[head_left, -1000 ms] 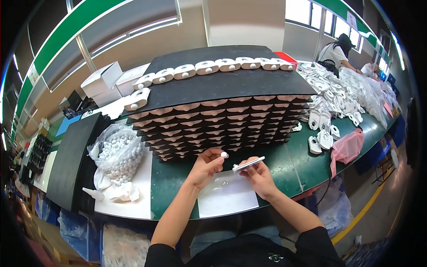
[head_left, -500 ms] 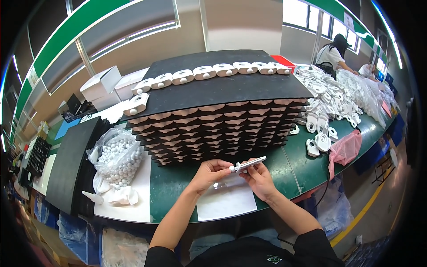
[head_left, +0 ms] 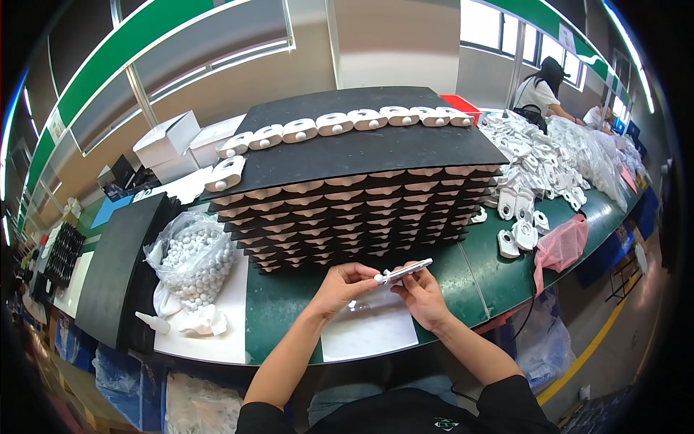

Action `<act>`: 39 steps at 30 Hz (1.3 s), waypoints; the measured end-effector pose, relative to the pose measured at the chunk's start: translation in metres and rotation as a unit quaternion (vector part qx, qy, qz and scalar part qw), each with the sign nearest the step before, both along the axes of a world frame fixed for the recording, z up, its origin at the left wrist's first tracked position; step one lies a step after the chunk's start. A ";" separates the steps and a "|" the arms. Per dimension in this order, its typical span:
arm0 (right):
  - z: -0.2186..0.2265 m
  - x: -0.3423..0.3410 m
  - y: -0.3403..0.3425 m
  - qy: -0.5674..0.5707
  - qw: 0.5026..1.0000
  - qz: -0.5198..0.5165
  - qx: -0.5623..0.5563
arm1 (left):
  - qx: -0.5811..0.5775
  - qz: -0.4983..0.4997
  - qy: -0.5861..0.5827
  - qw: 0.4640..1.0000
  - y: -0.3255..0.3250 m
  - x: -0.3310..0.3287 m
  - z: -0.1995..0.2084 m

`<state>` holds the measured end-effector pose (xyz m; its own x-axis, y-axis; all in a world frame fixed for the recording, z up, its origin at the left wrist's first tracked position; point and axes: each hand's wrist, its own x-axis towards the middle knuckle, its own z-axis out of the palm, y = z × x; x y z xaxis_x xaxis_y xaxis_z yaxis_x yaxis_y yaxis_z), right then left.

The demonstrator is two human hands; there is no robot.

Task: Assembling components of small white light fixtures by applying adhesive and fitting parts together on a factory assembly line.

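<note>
Between the thumb and fingers of my right hand (head_left: 425, 300) is a flat white plastic part (head_left: 412, 268), held edge-on and slightly tilted. My left hand (head_left: 337, 291) pinches a small white ball (head_left: 379, 279) against the left end of that part. Both hands are over the near edge of the green table, above a white sheet (head_left: 369, 337). A row of similar white parts (head_left: 335, 124), each with a ball at its front end, lies across the top black board (head_left: 311, 160) of a tall stack straight ahead.
At left are a clear bag of white balls (head_left: 191, 253), a white nozzle bottle (head_left: 152, 322), a crumpled cloth (head_left: 204, 321) and black boards (head_left: 119, 267). A heap of white parts (head_left: 531, 163) and pink mesh (head_left: 562, 242) lie at right. A person (head_left: 538, 92) works at the far right.
My hands stay in nearly the same place, still joined at the white part and ball. The whole scene sits slightly lower in the picture.
</note>
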<state>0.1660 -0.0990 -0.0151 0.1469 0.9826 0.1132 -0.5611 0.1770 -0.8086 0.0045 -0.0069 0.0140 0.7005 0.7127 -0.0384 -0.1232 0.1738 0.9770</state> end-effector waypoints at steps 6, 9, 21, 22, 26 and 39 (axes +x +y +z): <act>0.002 0.002 0.001 -0.025 0.999 0.012 -0.038 | 0.106 0.004 -0.010 0.994 -0.001 0.003 -0.004; 0.010 0.004 0.000 -0.059 0.997 -0.002 -0.039 | 0.284 0.037 0.024 0.958 -0.002 0.003 -0.004; 0.164 -0.028 0.040 -0.445 0.847 -0.111 0.267 | 0.217 0.115 -0.076 0.966 0.005 -0.004 -0.010; 0.185 -0.035 0.049 -0.443 0.848 -0.105 0.272 | 0.193 0.110 -0.094 0.970 0.006 -0.002 -0.012; 0.228 -0.058 0.114 -0.467 0.860 -0.058 0.198 | 0.207 0.127 -0.059 0.968 0.006 -0.001 -0.013; 0.226 -0.067 0.149 -0.483 0.868 -0.052 0.099 | 0.220 0.123 -0.040 0.967 0.008 -0.002 -0.011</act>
